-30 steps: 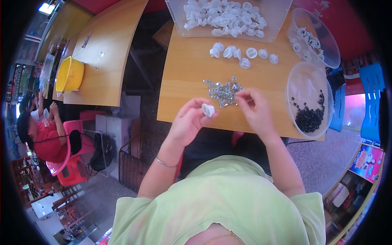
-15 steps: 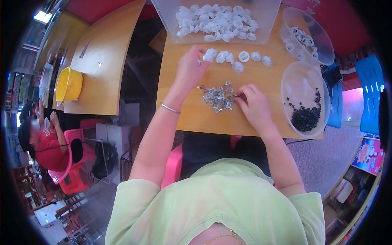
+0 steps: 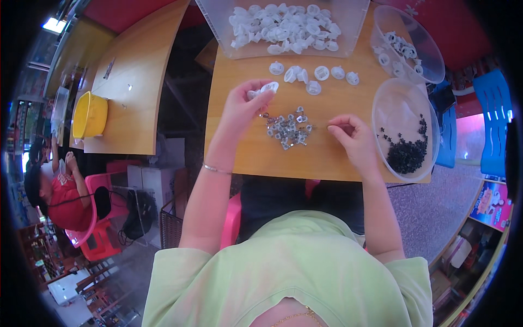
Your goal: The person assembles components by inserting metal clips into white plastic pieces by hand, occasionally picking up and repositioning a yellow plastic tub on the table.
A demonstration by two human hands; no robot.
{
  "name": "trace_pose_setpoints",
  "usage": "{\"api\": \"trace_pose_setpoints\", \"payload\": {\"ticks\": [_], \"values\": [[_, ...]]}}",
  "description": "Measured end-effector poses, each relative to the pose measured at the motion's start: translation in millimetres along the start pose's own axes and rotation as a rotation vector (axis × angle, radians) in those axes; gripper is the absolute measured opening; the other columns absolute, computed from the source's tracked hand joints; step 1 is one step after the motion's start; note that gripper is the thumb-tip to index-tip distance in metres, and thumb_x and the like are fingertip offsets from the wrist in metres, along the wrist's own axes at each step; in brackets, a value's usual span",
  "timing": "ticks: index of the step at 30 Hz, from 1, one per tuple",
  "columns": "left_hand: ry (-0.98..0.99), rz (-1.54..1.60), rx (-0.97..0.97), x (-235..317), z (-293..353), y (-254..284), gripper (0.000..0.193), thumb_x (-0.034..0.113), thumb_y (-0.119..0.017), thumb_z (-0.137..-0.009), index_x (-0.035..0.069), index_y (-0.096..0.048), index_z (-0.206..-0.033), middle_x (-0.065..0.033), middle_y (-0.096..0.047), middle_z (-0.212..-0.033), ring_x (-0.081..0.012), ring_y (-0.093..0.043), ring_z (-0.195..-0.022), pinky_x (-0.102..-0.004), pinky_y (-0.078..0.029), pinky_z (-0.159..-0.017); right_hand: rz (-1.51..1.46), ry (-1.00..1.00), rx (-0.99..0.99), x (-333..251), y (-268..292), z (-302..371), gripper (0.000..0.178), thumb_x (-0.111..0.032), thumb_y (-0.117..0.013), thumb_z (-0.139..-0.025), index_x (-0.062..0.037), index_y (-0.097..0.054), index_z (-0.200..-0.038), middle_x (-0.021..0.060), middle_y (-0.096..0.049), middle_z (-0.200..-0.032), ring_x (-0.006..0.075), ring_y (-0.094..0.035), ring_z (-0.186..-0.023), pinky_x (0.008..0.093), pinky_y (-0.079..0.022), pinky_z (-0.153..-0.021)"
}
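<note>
My left hand (image 3: pixel 245 104) is closed around a white round plastic part (image 3: pixel 269 87), pinched between thumb and fingers above the table. Another white bit shows beside it in the grip. Just right of the pile of small shiny metal pieces (image 3: pixel 287 131), my right hand (image 3: pixel 353 137) hovers with thumb and forefinger pressed together. Whatever those fingertips hold, if anything, is too small to make out. Several loose white plastic parts (image 3: pixel 321 73) lie in a rough row beyond the metal pile.
At the far edge stands a clear bin (image 3: pixel 218 32) heaped with white parts. To the right are a clear tub of small black pieces (image 3: pixel 407 157) and a clear tub (image 3: pixel 434 60) with white parts. A yellow bucket (image 3: pixel 90 115) sits on the left table; a person in red (image 3: pixel 71 201) sits beyond.
My left hand has drawn back from the row toward me, bringing a white part with it. My right hand has pulled away rightward from the metal pile.
</note>
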State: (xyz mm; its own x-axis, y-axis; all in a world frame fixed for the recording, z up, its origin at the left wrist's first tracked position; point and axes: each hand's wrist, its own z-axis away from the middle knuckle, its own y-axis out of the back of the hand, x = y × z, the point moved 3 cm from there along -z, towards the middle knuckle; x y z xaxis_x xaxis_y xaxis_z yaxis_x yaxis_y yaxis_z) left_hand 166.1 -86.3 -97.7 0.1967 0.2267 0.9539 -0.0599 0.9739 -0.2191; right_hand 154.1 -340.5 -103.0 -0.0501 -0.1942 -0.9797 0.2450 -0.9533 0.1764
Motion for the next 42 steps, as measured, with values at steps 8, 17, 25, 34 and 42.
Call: {"api": "trace_pose_setpoints", "payload": {"ticks": [8,17,25,34,42], "values": [[0.007,0.603,-0.269,-5.5,64.4,-25.5,0.048,0.014,-0.059,-0.086,-0.007,-0.042,-0.126,-0.0142,-0.059,-0.105,-0.0148,-0.060,-0.084,-0.0163,-0.047,-0.058,-0.575,-0.255,-0.044,-10.8,-1.7,10.0,0.013,0.001,-0.061,-0.082,-0.0022,-0.058,-0.094,0.0053,-0.061,-0.093,0.0131,-0.061,-0.087,0.0228,-0.050,-0.077],[-0.025,0.558,-0.266,-8.1,86.6,-44.7,0.035,0.006,-0.059,-0.085,0.003,-0.051,-0.119,-0.0065,-0.059,-0.101,-0.0133,-0.060,-0.087,-0.0202,-0.047,-0.069,-0.569,-0.146,-0.165,-48.0,-17.6,23.5,0.012,0.001,-0.060,-0.083,-0.0011,-0.058,-0.095,0.0059,-0.061,-0.095,0.0138,-0.062,-0.086,0.0240,-0.050,-0.076],[0.090,0.724,-0.298,-15.5,92.9,-53.4,0.021,0.012,-0.056,-0.090,0.006,-0.055,-0.110,-0.0041,-0.060,-0.096,-0.0118,-0.059,-0.084,-0.0195,-0.047,-0.066,-0.296,0.324,-0.158,-77.6,-38.2,28.6,0.017,0.005,-0.061,-0.079,-0.0018,-0.061,-0.094,0.0047,-0.059,-0.090,0.0114,-0.059,-0.082,0.0229,-0.048,-0.073],[0.004,0.645,-0.127,-1.2,103.0,-64.3,0.027,0.008,-0.060,-0.086,0.000,-0.056,-0.112,-0.0062,-0.062,-0.098,-0.0139,-0.060,-0.084,-0.0228,-0.050,-0.071,-0.251,0.385,-0.037,-73.5,-57.3,32.5,0.016,0.008,-0.064,-0.076,-0.0016,-0.061,-0.090,0.0056,-0.058,-0.087,0.0112,-0.057,-0.077,0.0223,-0.046,-0.069],[-0.073,0.601,-0.173,-5.7,103.9,-54.1,0.021,0.022,-0.058,-0.089,0.004,-0.055,-0.099,-0.0052,-0.062,-0.086,-0.0091,-0.057,-0.067,-0.0185,-0.044,-0.053,-0.265,0.399,-0.067,-77.5,-56.1,36.9,0.017,0.005,-0.066,-0.076,-0.0019,-0.060,-0.090,0.0050,-0.061,-0.083,0.0097,-0.056,-0.076,0.0222,-0.045,-0.067]]}}
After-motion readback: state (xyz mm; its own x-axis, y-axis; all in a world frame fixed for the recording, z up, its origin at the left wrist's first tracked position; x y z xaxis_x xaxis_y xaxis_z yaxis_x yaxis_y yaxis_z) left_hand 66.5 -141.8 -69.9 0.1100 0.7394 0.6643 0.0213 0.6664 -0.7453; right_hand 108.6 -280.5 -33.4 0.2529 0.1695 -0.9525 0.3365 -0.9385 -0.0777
